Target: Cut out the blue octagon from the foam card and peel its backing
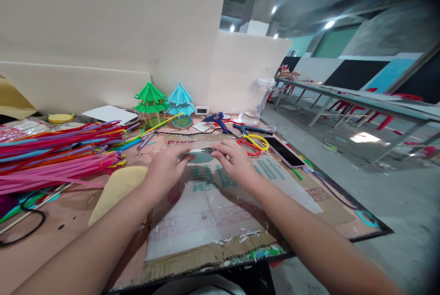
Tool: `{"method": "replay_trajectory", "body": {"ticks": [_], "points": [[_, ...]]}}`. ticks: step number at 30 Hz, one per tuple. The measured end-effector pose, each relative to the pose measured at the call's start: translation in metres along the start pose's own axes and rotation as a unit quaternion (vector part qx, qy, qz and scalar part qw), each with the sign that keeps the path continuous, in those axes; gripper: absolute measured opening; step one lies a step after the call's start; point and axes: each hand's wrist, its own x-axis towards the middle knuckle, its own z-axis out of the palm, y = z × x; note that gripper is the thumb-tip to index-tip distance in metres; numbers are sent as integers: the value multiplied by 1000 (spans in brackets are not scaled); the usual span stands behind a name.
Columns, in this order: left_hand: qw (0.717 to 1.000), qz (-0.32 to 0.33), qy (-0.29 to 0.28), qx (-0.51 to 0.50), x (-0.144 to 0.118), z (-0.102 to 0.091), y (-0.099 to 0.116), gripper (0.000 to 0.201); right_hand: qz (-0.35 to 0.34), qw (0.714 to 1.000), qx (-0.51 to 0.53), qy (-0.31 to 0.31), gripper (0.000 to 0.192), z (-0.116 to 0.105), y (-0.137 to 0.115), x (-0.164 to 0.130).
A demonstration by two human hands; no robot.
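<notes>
Both hands meet at the middle of the table, over a printed cardboard sheet under a translucent film. A thin, pale grey-green rounded piece is between them. Thumb and fingers of my left hand pinch its left side. My right hand is closed at its right side, where a small dark edge shows; the fingers hide part of the piece. Just beyond my right hand lie scissors with red and yellow handles and a blue glue gun.
Bundled colourful pipe cleaners lie at left, near a tan rounded sheet. Behind stand a green pagoda model and a blue one. A phone and a clear jar are at right, near the table edge.
</notes>
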Motion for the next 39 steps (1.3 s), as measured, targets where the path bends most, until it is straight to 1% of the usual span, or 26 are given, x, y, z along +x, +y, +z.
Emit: {"method": "replay_trajectory", "body": {"ticks": [6,12,15,23,27,31,34,39], "points": [[1000,-21,-9,11,0,-2,4,25,-9,1000,4,8,36,2,1,-1],[999,-29,-19,-16,3,-2,3,27,12,999,11,27,34,2,4,-1],[999,-34,-16,-17,4,-3,0,27,18,999,13,25,33,1,5,-1],[1000,-1,-18,15,-1,2,3,24,-4,1000,-2,-5,32,3,-2,-1],[1000,8,-23,17,-2,4,4,24,-14,1000,0,-4,31,7,-3,-2],[999,6,-33,7,-2,4,3,24,0,1000,10,3,32,10,0,-3],[1000,-7,-21,0,0,2,3,25,15,999,25,22,33,9,2,-2],[998,-61,-11,-20,3,-1,1,28,42,997,41,54,33,3,7,0]]}}
